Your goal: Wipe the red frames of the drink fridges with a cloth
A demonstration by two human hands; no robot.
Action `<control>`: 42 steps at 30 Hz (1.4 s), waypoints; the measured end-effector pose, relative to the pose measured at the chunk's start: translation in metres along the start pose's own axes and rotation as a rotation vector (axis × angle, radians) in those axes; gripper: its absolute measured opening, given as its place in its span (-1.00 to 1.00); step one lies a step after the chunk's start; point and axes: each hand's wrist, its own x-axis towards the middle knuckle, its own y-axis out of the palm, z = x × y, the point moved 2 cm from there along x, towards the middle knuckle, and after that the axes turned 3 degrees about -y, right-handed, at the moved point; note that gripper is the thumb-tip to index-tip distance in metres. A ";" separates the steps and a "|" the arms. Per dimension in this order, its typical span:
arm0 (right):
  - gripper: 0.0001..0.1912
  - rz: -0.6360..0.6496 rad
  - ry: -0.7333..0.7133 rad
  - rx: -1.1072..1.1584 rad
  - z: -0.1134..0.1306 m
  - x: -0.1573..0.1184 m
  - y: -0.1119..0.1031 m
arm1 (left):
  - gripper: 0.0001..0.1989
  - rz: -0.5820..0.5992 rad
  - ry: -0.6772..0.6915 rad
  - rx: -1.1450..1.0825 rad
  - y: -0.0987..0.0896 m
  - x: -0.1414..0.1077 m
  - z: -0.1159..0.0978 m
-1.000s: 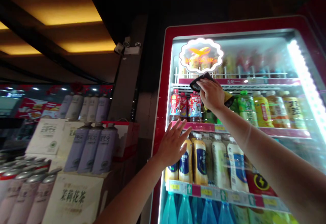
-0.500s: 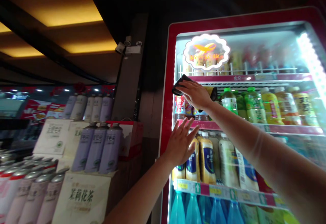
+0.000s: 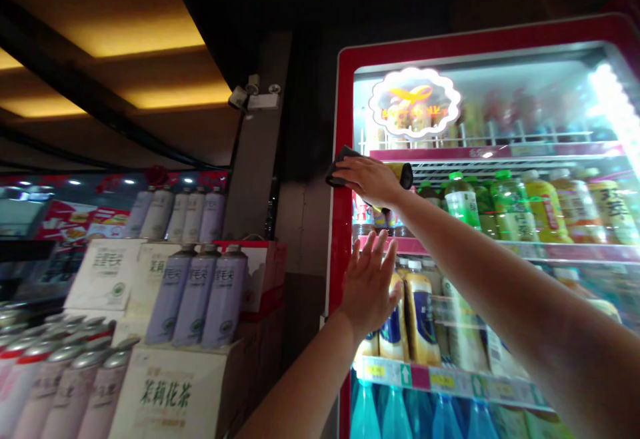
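Note:
A lit drinks fridge with a red frame [image 3: 345, 106] and a glass door fills the right side. My right hand [image 3: 373, 180] presses a dark and yellow cloth [image 3: 406, 176] against the upper left of the door, where the cloth overlaps the red frame. Below it, my left hand [image 3: 371, 286] is spread at the glass with nothing in it. Behind the door, green-capped bottles [image 3: 513, 206] and cream bottles with blue labels [image 3: 424, 319] stand on shelves. A glowing scalloped sign [image 3: 414, 102] shows above my right hand.
On the left, purple bottles [image 3: 223, 296] stand on a white carton [image 3: 165, 392]. Pinkish bottles [image 3: 100, 386] crowd the lower left corner. A dark grey pillar [image 3: 257, 152] rises between the cartons and the fridge.
My right hand and the cloth have slid left, onto the red frame. My left hand has shifted slightly right in view, and the fridge also sits a little further right.

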 end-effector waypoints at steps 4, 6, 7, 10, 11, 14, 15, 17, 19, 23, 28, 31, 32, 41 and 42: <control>-0.55 -0.071 0.150 -0.064 -0.006 0.022 0.005 | -0.24 -0.027 -0.001 -0.005 0.001 -0.002 0.002; -0.55 -0.080 0.159 -0.062 0.001 0.020 0.008 | -0.24 -0.031 0.005 -0.015 0.001 -0.001 0.002; -0.55 -0.068 0.140 -0.051 0.007 0.015 0.009 | -0.24 -0.029 0.009 -0.021 0.002 -0.001 0.002; -0.57 0.011 0.015 -0.007 0.026 -0.009 0.009 | -0.23 -0.021 0.010 -0.020 0.004 0.000 0.001; -0.58 0.036 -0.032 0.004 0.030 -0.017 0.008 | -0.23 -0.017 0.006 -0.010 0.005 0.000 0.000; -0.60 0.081 -0.109 0.004 0.028 -0.022 0.004 | -0.22 -0.006 0.000 0.018 0.006 0.000 -0.001; -0.60 0.081 -0.099 -0.008 0.022 -0.018 0.003 | -0.22 -0.005 0.003 0.018 0.005 -0.001 -0.001; -0.59 0.063 -0.037 -0.044 0.007 -0.002 0.002 | -0.17 -0.020 -0.001 0.010 0.003 -0.002 -0.001; -0.55 0.029 0.038 -0.079 -0.005 0.015 0.003 | -0.12 -0.069 -0.031 0.008 0.001 -0.002 -0.001; -0.58 0.006 0.019 -0.087 0.002 0.018 0.009 | -0.06 -0.212 -0.206 -0.009 0.002 -0.001 0.003; -0.59 0.084 -0.180 -0.028 0.023 -0.025 0.006 | -0.06 -0.296 -0.359 0.000 0.008 0.001 0.010; -0.57 0.003 -0.019 -0.081 0.001 -0.041 -0.009 | -0.11 -0.239 -0.336 0.041 0.009 0.001 0.011; -0.56 -0.056 0.097 -0.120 -0.009 -0.044 -0.015 | -0.12 -0.221 -0.327 0.048 0.008 0.002 0.011; -0.50 -0.033 0.026 -0.162 0.021 -0.075 -0.010 | -0.17 -0.193 -0.278 0.080 0.005 0.004 0.010; -0.51 0.013 -0.063 -0.134 0.024 -0.080 -0.012 | -0.16 -0.208 -0.268 0.075 0.005 0.004 0.010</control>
